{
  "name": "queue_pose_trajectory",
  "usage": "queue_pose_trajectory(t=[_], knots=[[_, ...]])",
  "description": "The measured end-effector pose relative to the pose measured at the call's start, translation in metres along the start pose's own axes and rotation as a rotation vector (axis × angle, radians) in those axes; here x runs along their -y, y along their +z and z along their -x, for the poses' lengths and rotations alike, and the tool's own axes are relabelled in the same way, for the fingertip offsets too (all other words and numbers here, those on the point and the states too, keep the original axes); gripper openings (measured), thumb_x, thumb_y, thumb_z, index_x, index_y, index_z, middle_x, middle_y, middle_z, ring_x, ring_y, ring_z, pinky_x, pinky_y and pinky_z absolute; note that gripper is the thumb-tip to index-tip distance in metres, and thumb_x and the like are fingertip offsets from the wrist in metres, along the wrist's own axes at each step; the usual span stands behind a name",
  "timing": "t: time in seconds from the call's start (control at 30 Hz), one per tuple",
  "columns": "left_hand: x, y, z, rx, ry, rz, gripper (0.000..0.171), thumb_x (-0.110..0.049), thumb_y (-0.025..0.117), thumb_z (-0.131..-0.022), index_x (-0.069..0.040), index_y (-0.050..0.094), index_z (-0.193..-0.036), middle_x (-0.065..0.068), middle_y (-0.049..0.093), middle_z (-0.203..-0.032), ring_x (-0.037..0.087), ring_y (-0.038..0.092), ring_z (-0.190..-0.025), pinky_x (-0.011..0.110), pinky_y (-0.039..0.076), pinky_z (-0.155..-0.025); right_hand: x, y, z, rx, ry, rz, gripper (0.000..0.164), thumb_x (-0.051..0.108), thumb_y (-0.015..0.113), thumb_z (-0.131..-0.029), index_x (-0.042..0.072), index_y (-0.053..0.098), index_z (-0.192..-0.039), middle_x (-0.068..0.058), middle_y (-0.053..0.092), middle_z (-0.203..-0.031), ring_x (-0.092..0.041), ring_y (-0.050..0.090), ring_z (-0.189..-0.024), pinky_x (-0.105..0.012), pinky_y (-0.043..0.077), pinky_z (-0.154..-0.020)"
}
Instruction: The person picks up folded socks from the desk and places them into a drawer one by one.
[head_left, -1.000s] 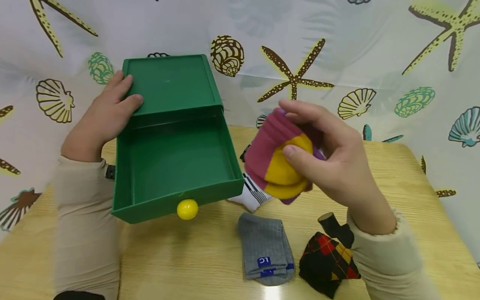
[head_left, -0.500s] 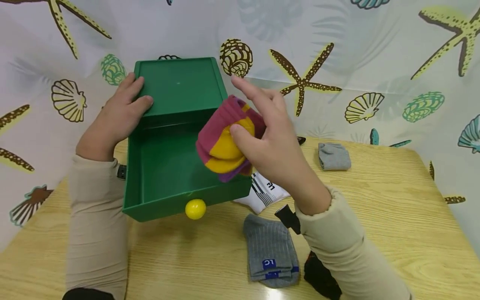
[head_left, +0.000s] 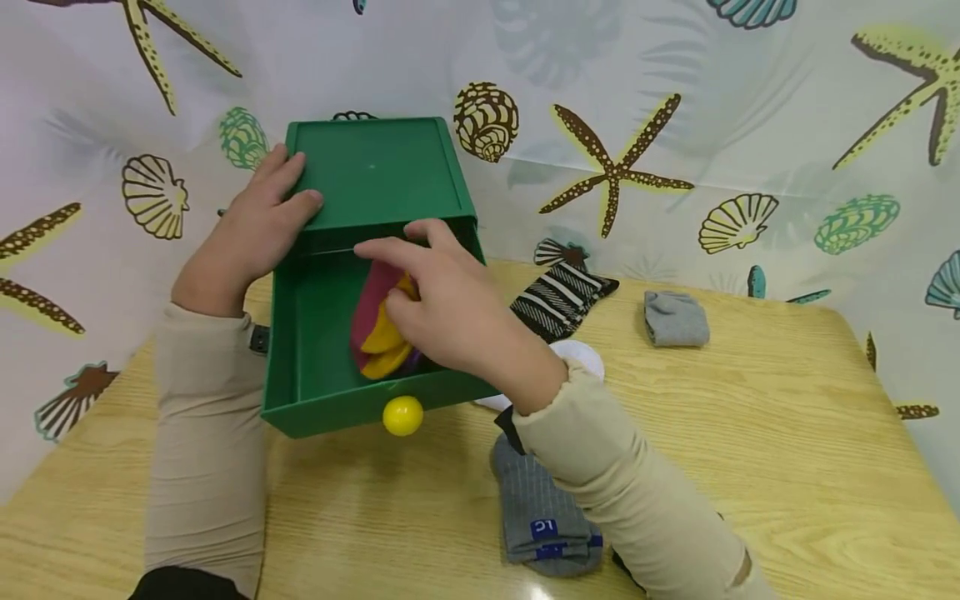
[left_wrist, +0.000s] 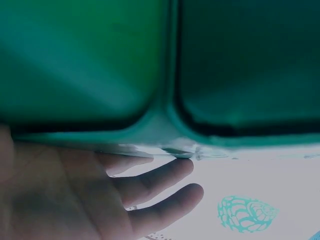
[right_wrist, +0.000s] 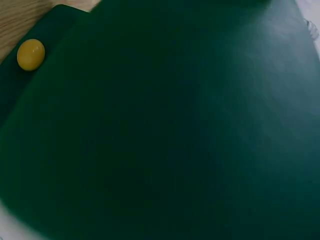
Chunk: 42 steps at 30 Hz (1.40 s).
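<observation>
Maroon-and-yellow sock bundle (head_left: pixel 375 329) inside the green drawer (head_left: pixel 321 321), left of the frame's centre.
The right hand (head_left: pixel 453 304) has its grip pinched on the bundle; the left hand (head_left: pixel 255 221), unclenched, rests against the green box (head_left: pixel 378 171), upper left.

The head view was bright, a small glare spot marking the table (head_left: pixel 765 433). The right wrist view was dim, its green box (right_wrist: pixel 165 125) blurred.

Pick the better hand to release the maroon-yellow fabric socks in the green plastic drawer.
Likely the right hand: it holds the socks at the drawer; the left hand touches its green plastic housing.
</observation>
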<state>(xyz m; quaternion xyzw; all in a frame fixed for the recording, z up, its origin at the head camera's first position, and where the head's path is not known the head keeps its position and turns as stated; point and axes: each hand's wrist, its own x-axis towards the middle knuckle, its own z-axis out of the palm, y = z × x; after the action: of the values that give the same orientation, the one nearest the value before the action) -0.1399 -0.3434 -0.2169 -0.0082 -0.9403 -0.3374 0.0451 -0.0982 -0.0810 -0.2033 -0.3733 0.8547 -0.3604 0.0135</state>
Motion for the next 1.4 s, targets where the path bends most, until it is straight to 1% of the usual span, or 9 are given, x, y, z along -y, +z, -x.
queue_pose_trajectory(t=[0.23, 0.4, 0.53, 0.6, 0.9, 1.03, 1.13, 1.3, 1.4], knots=[[0.002, 0.0, 0.001, 0.032, -0.003, 0.016, 0.069, -0.04, 0.026, -0.107, -0.008, 0.001, -0.162, 0.01, -0.015, -0.167, 0.033, -0.014, -0.151, 0.059, -0.002, -0.118, 0.006, 0.011, -0.007, -0.018, 0.105, -0.136, 0.036, 0.014, 0.057, -0.101, 0.017, 0.064, -0.136, -0.004, 0.06, -0.126, -0.017, 0.055, -0.095, -0.029, 0.047, -0.072], [0.001, -0.001, 0.001, 0.028, -0.001, 0.003, 0.068, -0.039, 0.026, -0.107, -0.007, 0.001, -0.162, 0.011, -0.015, -0.167, 0.034, -0.013, -0.151, 0.06, 0.0, -0.118, 0.009, 0.011, -0.006, 0.198, 0.122, 0.071, 0.04, 0.025, 0.057, -0.103, 0.013, 0.058, -0.14, 0.0, 0.065, -0.116, -0.016, 0.057, -0.089, -0.027, 0.048, -0.076], [-0.001, -0.001, 0.001, 0.026, 0.002, -0.008, 0.068, -0.039, 0.026, -0.107, -0.007, 0.002, -0.162, 0.011, -0.015, -0.167, 0.034, -0.013, -0.151, 0.06, 0.0, -0.118, 0.011, 0.01, -0.002, 0.261, 0.125, 0.213, 0.042, 0.034, 0.057, -0.103, 0.012, 0.057, -0.138, 0.004, 0.063, -0.1, -0.016, 0.056, -0.083, -0.026, 0.047, -0.071], [-0.002, -0.001, 0.001, 0.022, -0.001, -0.01, 0.068, -0.039, 0.026, -0.107, -0.008, 0.002, -0.162, 0.01, -0.014, -0.167, 0.034, -0.012, -0.151, 0.06, 0.0, -0.118, 0.012, 0.01, -0.002, 0.271, 0.119, 0.227, 0.042, 0.036, 0.057, -0.103, 0.012, 0.058, -0.137, 0.005, 0.061, -0.096, -0.016, 0.056, -0.081, -0.026, 0.047, -0.069], [-0.003, -0.001, 0.001, 0.013, -0.018, -0.009, 0.068, -0.041, 0.026, -0.107, -0.011, 0.002, -0.163, 0.007, -0.014, -0.168, 0.033, -0.011, -0.152, 0.061, 0.002, -0.118, 0.01, 0.004, -0.001, 0.31, 0.058, 0.151, 0.041, 0.037, 0.058, -0.103, 0.016, 0.06, -0.137, 0.007, 0.064, -0.109, -0.014, 0.055, -0.093, -0.026, 0.047, -0.08], [-0.003, 0.0, 0.001, 0.02, -0.02, -0.007, 0.068, -0.041, 0.025, -0.107, -0.011, 0.002, -0.163, 0.007, -0.015, -0.167, 0.033, -0.013, -0.152, 0.061, 0.001, -0.118, 0.009, -0.003, 0.005, 0.284, 0.072, 0.148, 0.042, 0.038, 0.058, -0.103, 0.017, 0.059, -0.139, 0.006, 0.067, -0.108, -0.013, 0.057, -0.088, -0.027, 0.048, -0.076], [-0.003, 0.0, 0.001, 0.02, -0.024, 0.0, 0.068, -0.041, 0.025, -0.107, -0.011, 0.001, -0.163, 0.007, -0.015, -0.167, 0.033, -0.013, -0.151, 0.062, 0.0, -0.117, 0.007, -0.013, 0.012, 0.219, 0.088, 0.061, 0.039, 0.035, 0.057, -0.104, 0.017, 0.06, -0.138, 0.005, 0.067, -0.099, -0.013, 0.059, -0.08, -0.029, 0.049, -0.07], [-0.002, 0.0, 0.001, 0.01, -0.023, 0.014, 0.068, -0.041, 0.026, -0.107, -0.011, 0.002, -0.163, 0.007, -0.014, -0.168, 0.033, -0.012, -0.152, 0.062, 0.001, -0.117, -0.013, -0.042, 0.025, -0.036, 0.068, -0.14, 0.026, 0.024, 0.058, -0.103, 0.015, 0.068, -0.125, 0.004, 0.069, -0.1, -0.013, 0.061, -0.086, -0.033, 0.05, -0.075], [-0.002, 0.001, 0.0, 0.007, -0.023, 0.014, 0.068, -0.041, 0.026, -0.107, -0.012, 0.003, -0.163, 0.007, -0.014, -0.168, 0.034, -0.012, -0.152, 0.063, 0.001, -0.117, -0.035, -0.064, 0.03, -0.167, 0.051, -0.182, 0.023, 0.016, 0.059, -0.101, 0.009, 0.071, -0.119, -0.001, 0.071, -0.102, -0.014, 0.062, -0.088, -0.034, 0.05, -0.078]])
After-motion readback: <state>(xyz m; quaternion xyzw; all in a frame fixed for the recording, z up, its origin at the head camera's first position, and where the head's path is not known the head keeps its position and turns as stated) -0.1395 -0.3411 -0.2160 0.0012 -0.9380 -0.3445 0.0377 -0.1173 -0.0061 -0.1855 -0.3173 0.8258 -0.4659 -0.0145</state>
